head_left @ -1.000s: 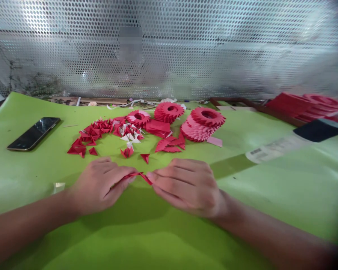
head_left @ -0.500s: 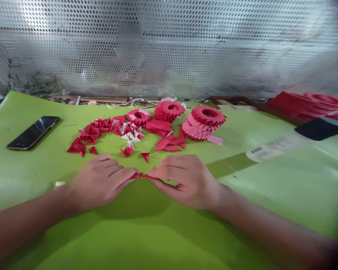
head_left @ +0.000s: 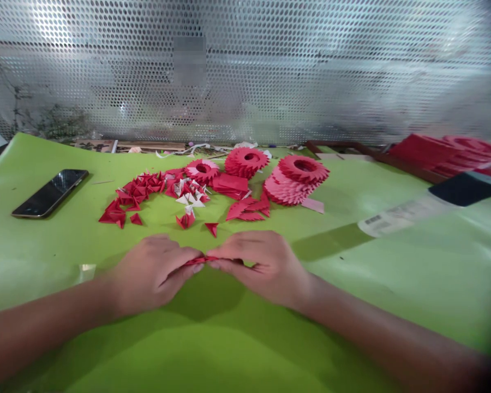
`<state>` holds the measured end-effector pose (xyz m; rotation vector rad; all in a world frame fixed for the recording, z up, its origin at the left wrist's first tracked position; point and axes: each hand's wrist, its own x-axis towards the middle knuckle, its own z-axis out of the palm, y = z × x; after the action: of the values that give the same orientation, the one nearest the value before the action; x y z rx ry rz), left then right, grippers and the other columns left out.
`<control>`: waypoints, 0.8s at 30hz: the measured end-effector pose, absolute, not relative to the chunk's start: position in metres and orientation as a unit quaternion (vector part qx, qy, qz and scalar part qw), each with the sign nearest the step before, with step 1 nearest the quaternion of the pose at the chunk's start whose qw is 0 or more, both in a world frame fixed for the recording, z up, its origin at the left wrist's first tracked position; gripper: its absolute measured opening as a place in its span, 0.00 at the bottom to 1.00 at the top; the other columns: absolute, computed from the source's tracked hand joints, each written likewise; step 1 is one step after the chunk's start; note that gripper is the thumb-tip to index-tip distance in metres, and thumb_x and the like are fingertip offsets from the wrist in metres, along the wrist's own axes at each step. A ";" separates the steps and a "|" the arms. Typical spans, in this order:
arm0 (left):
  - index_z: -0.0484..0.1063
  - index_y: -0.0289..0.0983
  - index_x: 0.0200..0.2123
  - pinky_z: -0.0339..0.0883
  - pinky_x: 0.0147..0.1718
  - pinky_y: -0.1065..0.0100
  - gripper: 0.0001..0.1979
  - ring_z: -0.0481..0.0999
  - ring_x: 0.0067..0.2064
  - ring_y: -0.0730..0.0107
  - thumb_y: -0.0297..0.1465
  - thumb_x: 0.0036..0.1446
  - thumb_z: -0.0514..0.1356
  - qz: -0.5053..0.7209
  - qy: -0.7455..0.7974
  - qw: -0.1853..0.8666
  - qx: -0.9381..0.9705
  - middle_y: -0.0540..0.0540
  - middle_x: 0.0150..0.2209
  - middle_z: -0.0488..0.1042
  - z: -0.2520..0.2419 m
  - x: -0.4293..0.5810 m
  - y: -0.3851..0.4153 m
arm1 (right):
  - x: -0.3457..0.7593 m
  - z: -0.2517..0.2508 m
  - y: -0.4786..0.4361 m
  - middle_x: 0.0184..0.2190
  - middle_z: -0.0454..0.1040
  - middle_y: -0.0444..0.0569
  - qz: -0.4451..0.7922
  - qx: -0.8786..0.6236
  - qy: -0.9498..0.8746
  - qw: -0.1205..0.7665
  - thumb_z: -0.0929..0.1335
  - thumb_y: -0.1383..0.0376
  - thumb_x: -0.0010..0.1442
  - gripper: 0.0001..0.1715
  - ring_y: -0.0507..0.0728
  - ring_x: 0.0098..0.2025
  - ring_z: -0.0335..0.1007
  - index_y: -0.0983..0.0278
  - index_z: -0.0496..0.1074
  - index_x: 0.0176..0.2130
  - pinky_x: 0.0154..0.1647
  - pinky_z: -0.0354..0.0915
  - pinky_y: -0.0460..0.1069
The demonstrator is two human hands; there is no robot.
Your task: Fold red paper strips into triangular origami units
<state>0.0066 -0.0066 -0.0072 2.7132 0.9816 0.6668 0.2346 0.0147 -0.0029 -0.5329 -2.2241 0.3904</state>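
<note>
Between my two hands is a small folded strip of red paper [head_left: 197, 261], seen nearly edge-on. My left hand [head_left: 155, 270] pinches its left end between thumb and fingers. My right hand [head_left: 262, 262] pinches the other end, its fingertips almost touching the left ones. Just beyond lies a loose red paper triangle [head_left: 211, 228]. Past it are a heap of folded red pieces [head_left: 141, 188], some white-and-red pieces [head_left: 190, 192] and flat red folded pieces [head_left: 249, 208]. How the held paper is folded is mostly hidden by my fingers.
Rings of interlocked paper stand behind: a red one [head_left: 246, 161] and a pink-and-red stack [head_left: 297, 180]. A phone [head_left: 51, 192] lies at left. A clear tube with a black cap [head_left: 466, 188] is at right, before more red paper [head_left: 437, 153]. A perforated metal panel [head_left: 245, 71] closes the back.
Both hands have shifted slightly toward me and drawn closer together, still pinching the red paper. My left thumb tip now shows under the paper. The other things stay put.
</note>
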 end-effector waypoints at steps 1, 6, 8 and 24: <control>0.75 0.37 0.36 0.63 0.24 0.70 0.19 0.72 0.22 0.72 0.33 0.72 0.47 0.226 0.344 0.114 0.904 0.50 0.23 0.76 -0.007 0.007 -0.007 | 0.233 -0.003 0.014 0.28 0.81 0.44 0.192 -0.246 -0.866 0.392 0.72 0.69 0.63 0.04 0.48 0.26 0.73 0.65 0.80 0.38 0.23 0.65 0.42; 0.73 0.37 0.53 0.71 0.27 0.68 0.19 0.78 0.28 0.68 0.44 0.68 0.55 0.272 0.415 0.069 0.865 0.47 0.33 0.82 -0.005 0.003 -0.005 | 0.230 -0.002 0.011 0.18 0.70 0.40 0.384 -0.389 -0.762 0.346 0.69 0.59 0.65 0.15 0.46 0.16 0.55 0.66 0.79 0.32 0.12 0.48 0.42; 0.74 0.39 0.51 0.72 0.30 0.68 0.18 0.79 0.29 0.69 0.44 0.69 0.54 0.290 0.399 0.024 0.870 0.47 0.36 0.83 -0.005 0.001 -0.004 | 0.229 -0.003 0.010 0.17 0.67 0.40 0.433 -0.398 -0.733 0.341 0.69 0.57 0.65 0.17 0.45 0.15 0.52 0.67 0.78 0.31 0.12 0.46 0.42; 0.78 0.38 0.45 0.73 0.29 0.69 0.18 0.82 0.31 0.68 0.39 0.71 0.51 0.285 0.358 0.039 0.888 0.47 0.36 0.84 -0.004 0.003 -0.004 | 0.224 -0.008 0.010 0.20 0.70 0.41 0.377 -0.357 -0.791 0.322 0.67 0.57 0.68 0.19 0.46 0.18 0.57 0.66 0.77 0.31 0.15 0.49 0.42</control>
<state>0.0028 -0.0039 -0.0041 2.7242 1.0973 0.8726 0.2244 0.0099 -0.0085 -0.9389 -2.0784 0.9914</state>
